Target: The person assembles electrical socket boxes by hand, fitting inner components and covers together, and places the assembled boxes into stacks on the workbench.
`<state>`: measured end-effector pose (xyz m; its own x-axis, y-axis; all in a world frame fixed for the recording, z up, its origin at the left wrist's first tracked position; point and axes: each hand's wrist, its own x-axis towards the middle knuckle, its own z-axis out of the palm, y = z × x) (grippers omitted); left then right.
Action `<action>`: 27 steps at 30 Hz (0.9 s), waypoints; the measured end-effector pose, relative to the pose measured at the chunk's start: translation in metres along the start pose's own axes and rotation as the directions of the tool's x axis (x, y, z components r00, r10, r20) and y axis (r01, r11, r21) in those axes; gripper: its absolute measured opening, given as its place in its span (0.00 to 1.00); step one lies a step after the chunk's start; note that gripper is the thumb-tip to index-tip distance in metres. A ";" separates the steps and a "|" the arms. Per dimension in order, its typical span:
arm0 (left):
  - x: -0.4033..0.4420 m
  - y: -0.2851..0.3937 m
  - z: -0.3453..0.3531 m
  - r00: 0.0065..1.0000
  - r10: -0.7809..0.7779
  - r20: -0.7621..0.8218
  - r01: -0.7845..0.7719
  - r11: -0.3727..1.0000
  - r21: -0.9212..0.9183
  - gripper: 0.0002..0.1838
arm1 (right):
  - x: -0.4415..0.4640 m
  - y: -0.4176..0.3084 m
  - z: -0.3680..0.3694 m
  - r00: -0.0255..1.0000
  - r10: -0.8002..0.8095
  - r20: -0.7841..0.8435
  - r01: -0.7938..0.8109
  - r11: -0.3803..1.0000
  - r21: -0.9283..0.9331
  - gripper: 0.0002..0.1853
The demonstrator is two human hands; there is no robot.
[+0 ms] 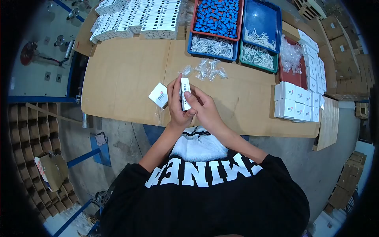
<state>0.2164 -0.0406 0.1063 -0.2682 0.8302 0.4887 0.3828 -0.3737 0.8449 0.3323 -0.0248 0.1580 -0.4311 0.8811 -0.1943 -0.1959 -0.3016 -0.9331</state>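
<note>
The left hand (174,99) and right hand (203,106) are together around the slim white box (185,91), right of the square white box (159,94) on the counter (130,75). Squeezing too hard might dent the slim box, and a loose hold could let it drop.

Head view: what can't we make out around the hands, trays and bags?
1. Held white box, head view: underside, hidden by the left hand and right hand.
2. Small clear bags, head view: contents, too small and glossy to read.
3. Lower blue tray, head view: rear part, covered by the red tray.
4. Stacked white boxes, head view: finer print too small; stack cut off by the top edge.
</note>
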 end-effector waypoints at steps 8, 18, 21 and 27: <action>-0.006 0.000 0.000 0.999 -0.019 -0.038 0.016 0.997 -0.077 0.61 | -0.004 0.019 -0.007 0.998 -0.056 0.031 0.060 0.989 -0.134 0.25; -0.009 0.002 0.002 0.998 -0.014 -0.058 0.009 0.996 -0.086 0.61 | -0.012 0.005 0.001 0.997 -0.069 -0.034 0.060 0.974 -0.217 0.25; -0.012 0.002 0.001 0.997 -0.003 -0.076 -0.003 0.996 -0.086 0.61 | -0.015 0.003 0.002 0.996 -0.086 -0.037 0.074 0.966 -0.247 0.26; -0.012 0.005 0.000 0.994 -0.006 -0.106 -0.003 0.996 -0.087 0.61 | -0.015 0.005 0.002 0.997 -0.075 -0.034 0.063 0.965 -0.255 0.26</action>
<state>0.2216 -0.0525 0.1046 -0.3624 0.7841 0.5039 0.3049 -0.4112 0.8591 0.3364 -0.0402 0.1569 -0.3849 0.9131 -0.1345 0.0079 -0.1424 -0.9898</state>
